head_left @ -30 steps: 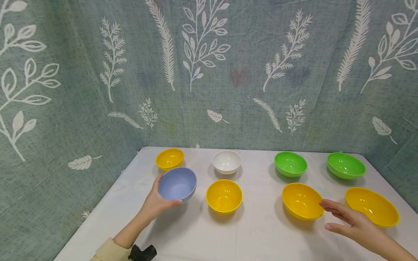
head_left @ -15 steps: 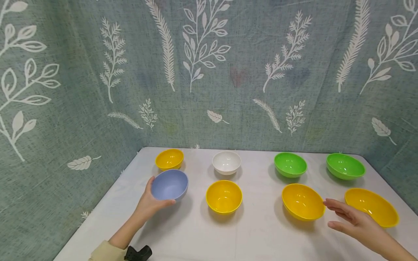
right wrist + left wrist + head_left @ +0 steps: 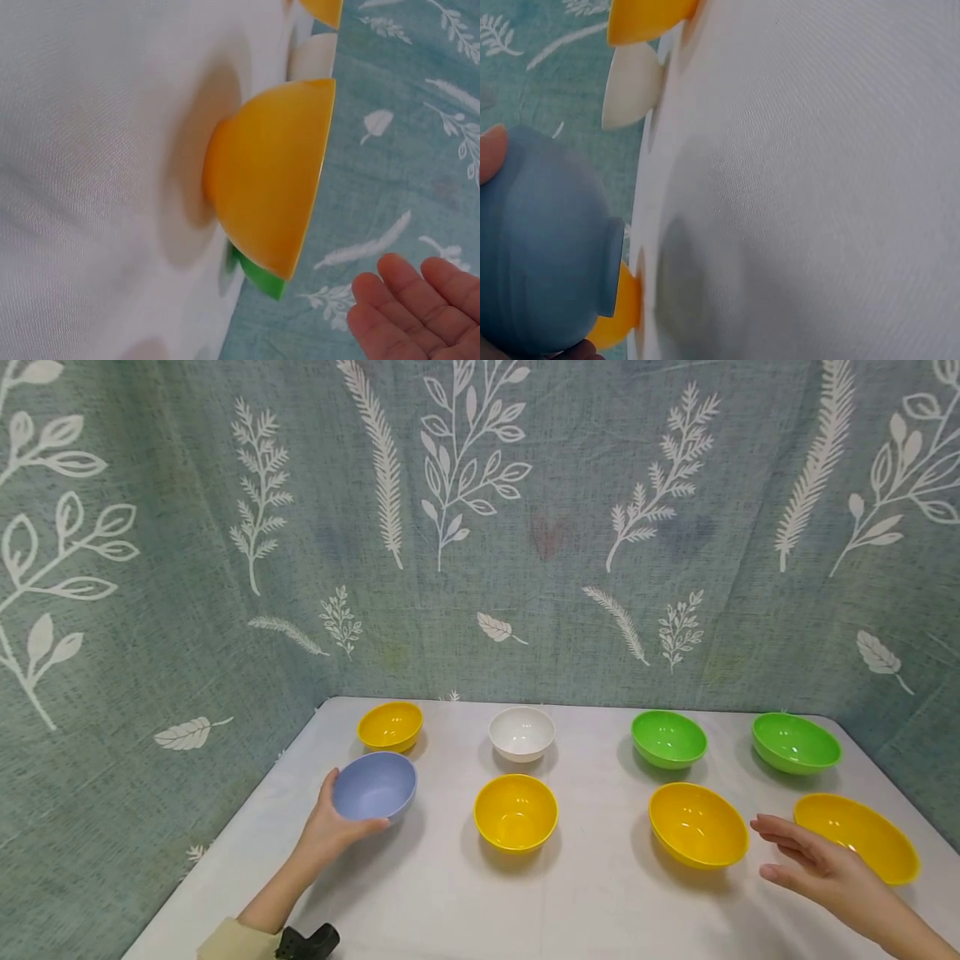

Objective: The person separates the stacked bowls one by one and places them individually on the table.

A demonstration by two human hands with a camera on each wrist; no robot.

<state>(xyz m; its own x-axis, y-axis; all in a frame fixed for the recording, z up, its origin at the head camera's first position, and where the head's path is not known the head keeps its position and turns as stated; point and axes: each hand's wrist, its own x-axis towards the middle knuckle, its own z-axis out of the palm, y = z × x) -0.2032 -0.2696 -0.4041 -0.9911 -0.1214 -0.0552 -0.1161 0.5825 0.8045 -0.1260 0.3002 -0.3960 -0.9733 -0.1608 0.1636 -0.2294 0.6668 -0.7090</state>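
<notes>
A blue bowl (image 3: 375,787) is gripped at its left side by my left hand (image 3: 334,820), thumb at the near side and fingers round the far side. In the left wrist view the blue bowl (image 3: 547,240) hangs over the white cloth, its foot apart from the surface. My right hand (image 3: 821,864) hovers with fingers extended, holding nothing. Just left of its fingertips stands a yellow bowl (image 3: 697,825); another yellow bowl (image 3: 858,837) lies behind it, partly covered by the hand. In the right wrist view, the right-hand fingers (image 3: 420,307) are apart from the nearer yellow bowl (image 3: 274,176).
A third front yellow bowl (image 3: 516,814) stands mid-table. Along the back are a small yellow bowl (image 3: 390,727), a white bowl (image 3: 522,734) and two green bowls (image 3: 668,739). A patterned green curtain (image 3: 480,527) closes off the back and sides of the white table (image 3: 585,902).
My left hand has carried the blue bowl left and slightly nearer to me. My right hand has drifted a little to the right, away from the yellow bowl's rim.
</notes>
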